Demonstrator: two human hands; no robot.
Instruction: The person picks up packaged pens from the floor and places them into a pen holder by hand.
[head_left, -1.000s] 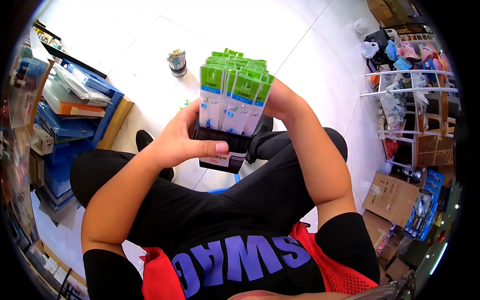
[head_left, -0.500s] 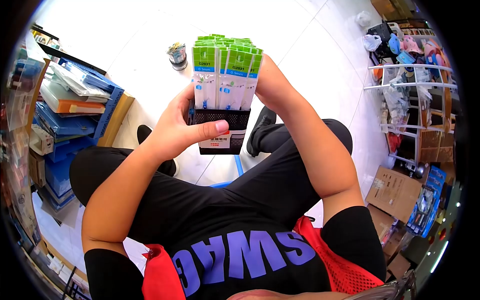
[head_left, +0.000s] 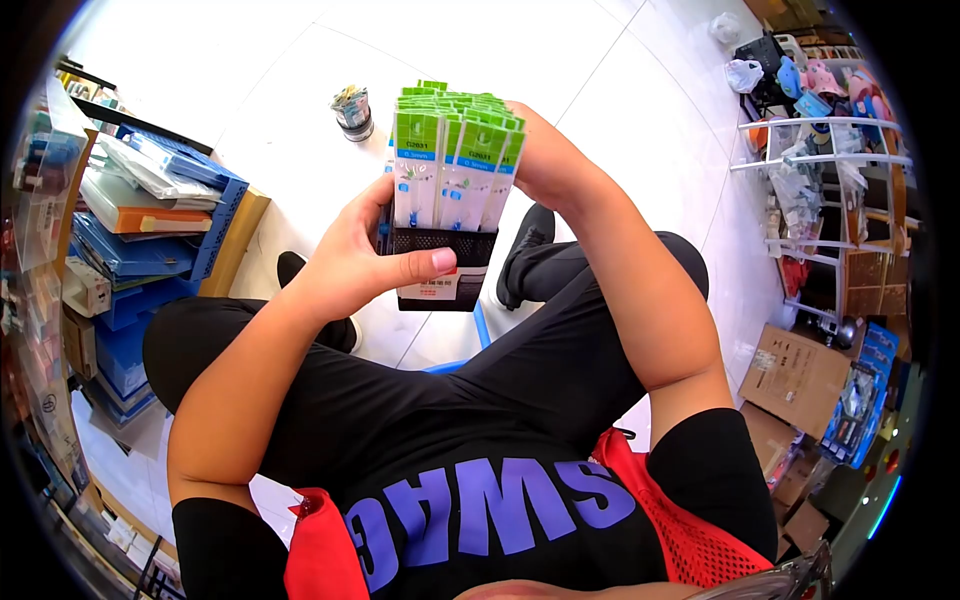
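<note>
A black mesh pen holder (head_left: 472, 246) is held up in front of me, packed with slim white pen refill packets (head_left: 465, 195) with green tops, marked G2031 and 0.5mm. My left hand (head_left: 365, 255) grips the holder from the left side, its thumb lying across the front label. At the far right side of the packets is my right hand (head_left: 535, 150). Its fingers are hidden behind the packets, so what they hold is not visible.
On the white floor beyond stands a small round container (head_left: 353, 118) filled with small items. Stacked folders (head_left: 135, 255) and a wooden edge are at left. A white rack (head_left: 830, 165) with bagged goods and cardboard boxes (head_left: 795, 375) stand at right.
The packets' tops have shifted slightly down, and the holder tilts a little differently. A bit of a packet now shows at the left behind the bundle. Both hands stay at the holder and packets.
</note>
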